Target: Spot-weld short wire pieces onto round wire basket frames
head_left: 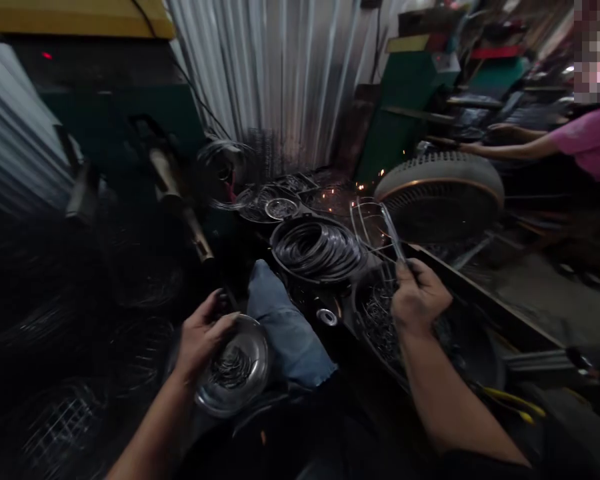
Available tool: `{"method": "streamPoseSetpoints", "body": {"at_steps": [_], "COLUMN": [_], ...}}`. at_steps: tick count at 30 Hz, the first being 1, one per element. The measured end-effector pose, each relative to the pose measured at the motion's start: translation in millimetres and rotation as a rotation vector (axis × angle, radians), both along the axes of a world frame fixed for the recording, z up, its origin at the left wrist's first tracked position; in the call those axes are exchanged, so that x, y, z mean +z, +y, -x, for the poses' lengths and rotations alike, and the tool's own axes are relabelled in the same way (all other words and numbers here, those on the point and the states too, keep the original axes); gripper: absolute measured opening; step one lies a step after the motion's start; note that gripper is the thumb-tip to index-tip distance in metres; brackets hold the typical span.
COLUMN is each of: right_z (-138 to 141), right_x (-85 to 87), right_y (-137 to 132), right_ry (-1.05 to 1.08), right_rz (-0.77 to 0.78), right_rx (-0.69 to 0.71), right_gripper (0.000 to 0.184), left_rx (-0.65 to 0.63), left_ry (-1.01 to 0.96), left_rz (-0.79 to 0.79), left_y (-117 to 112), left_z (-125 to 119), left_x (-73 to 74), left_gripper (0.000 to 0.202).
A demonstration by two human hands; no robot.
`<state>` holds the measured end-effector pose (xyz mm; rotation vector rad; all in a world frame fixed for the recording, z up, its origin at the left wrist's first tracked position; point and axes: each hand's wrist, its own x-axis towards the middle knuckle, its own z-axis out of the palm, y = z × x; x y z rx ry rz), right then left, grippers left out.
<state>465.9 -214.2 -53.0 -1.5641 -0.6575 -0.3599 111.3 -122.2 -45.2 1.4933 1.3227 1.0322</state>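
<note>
In the head view my right hand (421, 293) is closed around the near end of a bent wire frame (391, 230), raised at a tilt above a tub of tangled wire pieces (380, 320). The frame's thin rods stick out to the left and away from me. My left hand (203, 337) has its fingers curled in, thumb over the edge of a shiny metal bowl (257, 390). Inside that bowl lies a small heap of short wire pieces (233, 367). Something dark shows at the left fingertips; what they pinch is too dark to make out.
A basin of coiled wire (320, 250) sits ahead, beyond my jeans-clad knee (287, 327). Sparks fly beside a round fan (440, 193). A green machine (120, 120) stands at left. A co-worker in a pink shirt (587, 140) reaches in at far right. Wire grids (63, 427) lie lower left.
</note>
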Motion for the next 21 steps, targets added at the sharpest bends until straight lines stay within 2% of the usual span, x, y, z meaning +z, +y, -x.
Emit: {"method": "streamPoseSetpoints", "body": {"at_steps": [3,6,8,10,12,14,17,18,19,21], "right_z": [57.6,102.2,125.8,148.7,171.2,188.8,193.2,187.9,179.8,159.5], "right_x": [14.6,21.7,21.7,17.8,10.5,1.9,-7.5,-8.6,-8.8,-7.9], "right_y": [35.6,61.2,72.7,80.6,85.6,88.7,96.8,102.3,110.0,132.1], "right_ry": [-0.129,-0.369,-0.582,-0.765,-0.86,-0.878,-0.867,-0.835,-0.773,-0.564], "right_rz": [-0.109,-0.191,-0.243,-0.285,-0.318,-0.296,-0.21,-0.187,-0.161,-0.045], "right_rx": [0.058,0.131,0.19,0.275,0.371,0.523,0.828,0.874,0.873,0.774], "right_gripper": [0.033,0.019,0.013,0.021,0.031,0.04,0.05,0.052,0.053,0.06], "left_rx": [-0.22,-0.379,-0.348,-0.18,0.032,0.158,0.164,0.148,0.12,0.058], "left_ry": [-0.074,-0.146,-0.261,-0.39,-0.452,-0.424,-0.288,-0.235,-0.186,-0.113], "left_rz": [-0.149,-0.246,-0.242,-0.214,-0.205,-0.236,-0.377,-0.445,-0.506,-0.591], "left_y": [-10.8,-19.9,-22.6,-19.7,-9.0,8.9,39.7,48.5,55.8,66.5], "left_z": [-28.0,-49.5,-59.0,-64.6,-64.2,-55.1,-25.6,-13.5,-1.5,20.0], "left_x": [27.0,52.5,63.8,68.7,66.4,56.4,30.9,21.9,13.7,1.4], "left_gripper": [0.069,0.074,0.084,0.099,0.105,0.096,0.082,0.081,0.082,0.081]}}
